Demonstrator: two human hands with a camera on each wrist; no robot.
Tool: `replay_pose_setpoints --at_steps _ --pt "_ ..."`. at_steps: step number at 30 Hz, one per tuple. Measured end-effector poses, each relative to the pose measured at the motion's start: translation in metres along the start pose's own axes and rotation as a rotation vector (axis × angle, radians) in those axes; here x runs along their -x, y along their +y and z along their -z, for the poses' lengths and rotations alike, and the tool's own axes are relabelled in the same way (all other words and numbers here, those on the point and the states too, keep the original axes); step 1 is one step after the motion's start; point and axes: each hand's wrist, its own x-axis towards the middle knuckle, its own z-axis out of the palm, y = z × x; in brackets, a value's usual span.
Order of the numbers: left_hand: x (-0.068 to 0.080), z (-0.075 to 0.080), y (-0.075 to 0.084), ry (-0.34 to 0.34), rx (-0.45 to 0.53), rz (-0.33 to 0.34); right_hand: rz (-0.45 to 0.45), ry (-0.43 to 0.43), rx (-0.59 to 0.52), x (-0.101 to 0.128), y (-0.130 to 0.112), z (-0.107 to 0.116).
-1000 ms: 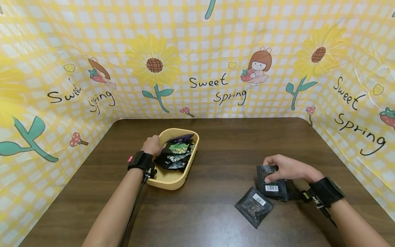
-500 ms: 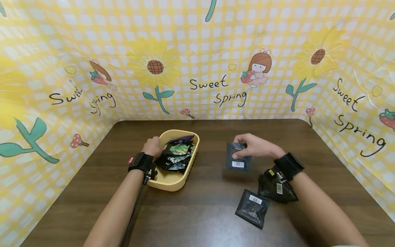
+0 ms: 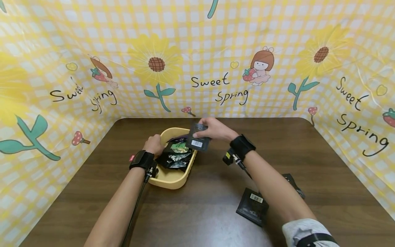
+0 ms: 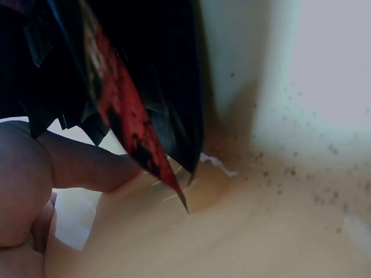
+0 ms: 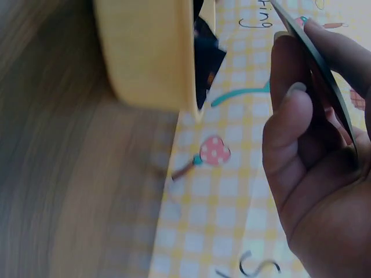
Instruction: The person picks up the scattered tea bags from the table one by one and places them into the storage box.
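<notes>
My left hand (image 3: 154, 145) grips the left rim of a yellow plastic basket (image 3: 172, 185). In the left wrist view its thumb (image 4: 87, 165) lies inside, below dark packets. Several black packets (image 3: 177, 161), one with a green label, fill the basket's far part. My right hand (image 3: 216, 129) pinches a flat black sachet (image 3: 199, 143) with a white barcode label, thumb on its near face. This sachet overlaps the basket's right rim in the head view. From the right wrist it shows edge-on (image 5: 324, 69), between thumb and fingers, beside the basket's wall (image 5: 151, 58).
Another black sachet (image 3: 252, 206) lies barcode up on the brown wooden table (image 3: 210, 212). Farther right, more black packaging (image 3: 294, 185) is partly hidden behind my right forearm. A yellow checked cloth (image 3: 216, 51) walls the table at the back and sides.
My right hand has lifted the sachet off the pile at the right and carried it left to the basket's right rim. The left hand and basket stay in place.
</notes>
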Motion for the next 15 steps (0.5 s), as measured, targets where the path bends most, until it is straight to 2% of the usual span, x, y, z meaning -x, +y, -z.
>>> replay_pose_setpoints --at_steps 6,12,15 --pt "0.001 0.001 -0.001 0.002 0.008 -0.003 0.03 -0.017 -0.016 -0.026 -0.012 -0.022" --pt "0.002 0.001 0.001 0.007 0.004 -0.003 0.016 -0.012 -0.009 -0.032 -0.021 -0.031" --pt "0.002 0.001 0.001 0.004 0.007 -0.003 0.01 0.017 0.076 -0.034 -0.024 -0.033"
